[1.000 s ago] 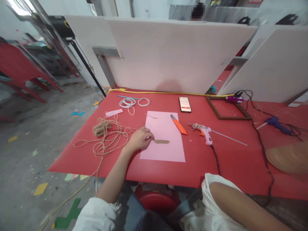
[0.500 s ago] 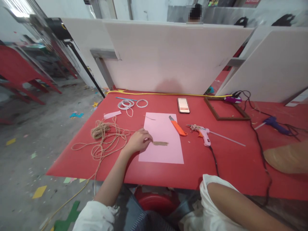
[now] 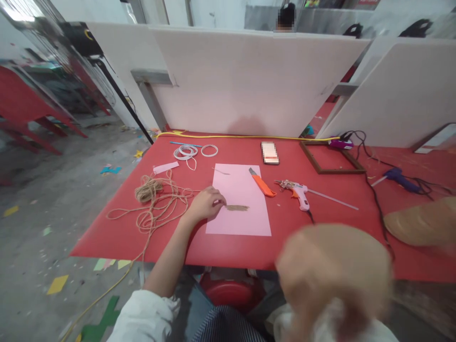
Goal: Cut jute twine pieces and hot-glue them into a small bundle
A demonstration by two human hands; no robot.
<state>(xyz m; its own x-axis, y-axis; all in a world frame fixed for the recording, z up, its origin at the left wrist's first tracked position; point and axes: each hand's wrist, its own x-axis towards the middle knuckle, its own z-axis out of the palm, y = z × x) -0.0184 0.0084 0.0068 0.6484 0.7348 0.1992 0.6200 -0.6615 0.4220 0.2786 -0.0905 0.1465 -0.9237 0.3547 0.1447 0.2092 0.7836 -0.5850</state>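
My left hand (image 3: 204,204) rests with curled fingers on the left edge of a pink paper sheet (image 3: 242,223). Its fingertips meet the end of a short strip of jute twine (image 3: 237,207) lying across the sheet. Close to the camera, my right hand (image 3: 331,280) is a large motion-blurred blob above the table's front edge, hiding part of the table and a black cord. Its fingers cannot be made out. A loose tangle of jute twine (image 3: 149,192) lies left of my left hand, apart from it.
On the red table (image 3: 121,242) are an orange utility knife (image 3: 262,185), a pink glue gun (image 3: 299,194), a phone (image 3: 270,153), white tape rolls (image 3: 185,152), a wooden frame (image 3: 338,172) and a purple glue gun (image 3: 399,175). White partitions stand behind.
My right arm has risen from the lower right, and the hand now sits blurred near the camera. My left hand and the twine strip stay in place.
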